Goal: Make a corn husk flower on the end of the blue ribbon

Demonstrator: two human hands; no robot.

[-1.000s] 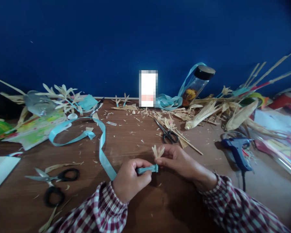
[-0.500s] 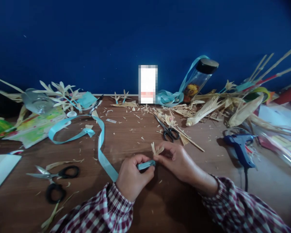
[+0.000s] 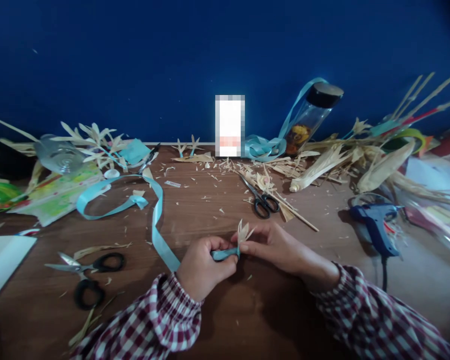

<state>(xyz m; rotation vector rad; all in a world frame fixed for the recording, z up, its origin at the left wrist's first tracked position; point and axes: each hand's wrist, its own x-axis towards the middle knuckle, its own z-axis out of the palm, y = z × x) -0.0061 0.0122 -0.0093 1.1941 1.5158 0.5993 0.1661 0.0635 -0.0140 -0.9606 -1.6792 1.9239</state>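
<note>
Low over the table, my left hand (image 3: 208,265) is closed on a light blue satin ribbon (image 3: 164,252), whose long tail runs out behind the wrist and loops to the left. A short stretch of the ribbon shows between thumb and fingers, reaching the base of a small corn husk flower (image 3: 243,234). My right hand (image 3: 272,245) pinches that pale flower at its base, petals pointing up. The two hands nearly meet there; exactly how the ribbon goes round the base is hidden by the fingertips.
Open scissors (image 3: 84,275) lie at left, another pair of scissors (image 3: 262,200) beyond my right hand. A blue glue gun (image 3: 377,222) lies at right. Along the wall stand a tilted jar (image 3: 311,120), a blurred bright rectangle (image 3: 229,122) and husk flowers (image 3: 93,140); husk scraps are strewn about.
My right fingers have turned the flower, so its petals now stand more upright. The ribbon between the hands lies closer against the flower's base. The view has shifted slightly.
</note>
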